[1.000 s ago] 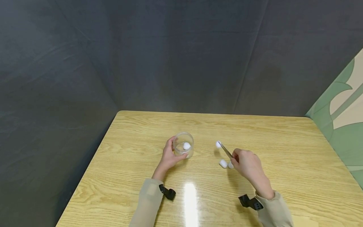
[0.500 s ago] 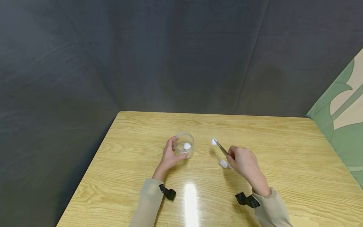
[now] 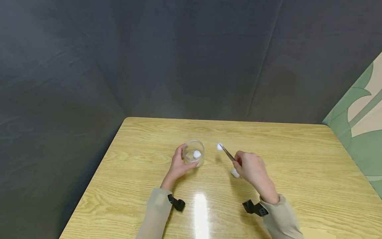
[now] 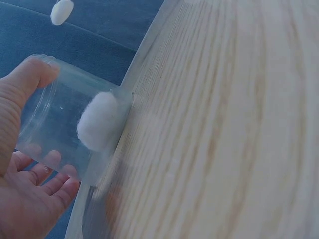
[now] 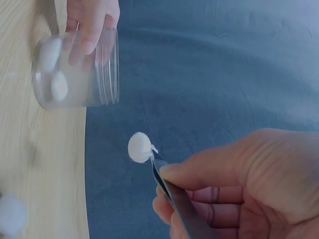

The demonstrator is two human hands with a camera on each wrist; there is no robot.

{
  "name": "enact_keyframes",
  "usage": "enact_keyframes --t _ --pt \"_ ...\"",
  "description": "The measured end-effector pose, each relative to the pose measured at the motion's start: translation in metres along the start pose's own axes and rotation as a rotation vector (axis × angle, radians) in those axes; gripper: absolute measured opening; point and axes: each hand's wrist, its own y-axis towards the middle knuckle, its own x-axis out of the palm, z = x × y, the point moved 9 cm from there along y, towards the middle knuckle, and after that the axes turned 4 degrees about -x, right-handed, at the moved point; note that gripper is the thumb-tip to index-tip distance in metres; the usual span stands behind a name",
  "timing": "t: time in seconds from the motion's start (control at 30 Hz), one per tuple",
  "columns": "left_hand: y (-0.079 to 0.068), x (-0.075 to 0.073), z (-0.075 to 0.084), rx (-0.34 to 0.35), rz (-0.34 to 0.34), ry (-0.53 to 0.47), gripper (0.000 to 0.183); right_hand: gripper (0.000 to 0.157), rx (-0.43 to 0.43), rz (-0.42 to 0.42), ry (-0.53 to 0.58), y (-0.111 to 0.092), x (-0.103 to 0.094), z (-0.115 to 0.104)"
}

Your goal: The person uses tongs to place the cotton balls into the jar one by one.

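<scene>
My left hand (image 3: 177, 167) grips a clear, lidless jar (image 4: 62, 119) round its side, thumb on one side and fingers on the other. The jar stands on the table, and a white cotton ball (image 4: 98, 122) lies at its bottom. Two white shapes show through the wall in the right wrist view; one may be a reflection. To the right, my right hand (image 3: 253, 170) pinches metal tweezers (image 5: 174, 194) between thumb and fingers. Their tips hold another cotton ball (image 5: 139, 147) in the air, right of the jar and apart from it.
A loose cotton ball (image 3: 235, 172) lies on the wooden table (image 3: 143, 142), partly hidden by my right hand. Dark cloth (image 3: 191, 59) hangs behind the table and along its left side. A patterned green panel (image 3: 361, 139) borders the right edge.
My right hand has moved left and slightly away from me, bringing the tweezers and cotton ball nearer the jar. It now covers one of the two loose cotton balls. The left hand stays put.
</scene>
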Motion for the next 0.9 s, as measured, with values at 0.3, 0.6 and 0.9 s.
enact_keyframes --t 0.3,0.6,0.9 --pt "0.001 -0.001 0.003 0.008 0.010 0.001 0.082 0.015 -0.041 0.022 0.001 0.006 0.001 -0.010" --pt "0.001 0.000 0.003 -0.004 -0.003 0.011 0.082 0.016 -0.051 0.039 0.017 0.009 0.003 -0.017" --pt "0.001 0.000 0.001 -0.022 0.003 0.018 0.082 0.015 -0.090 0.065 0.024 0.014 0.007 -0.028"
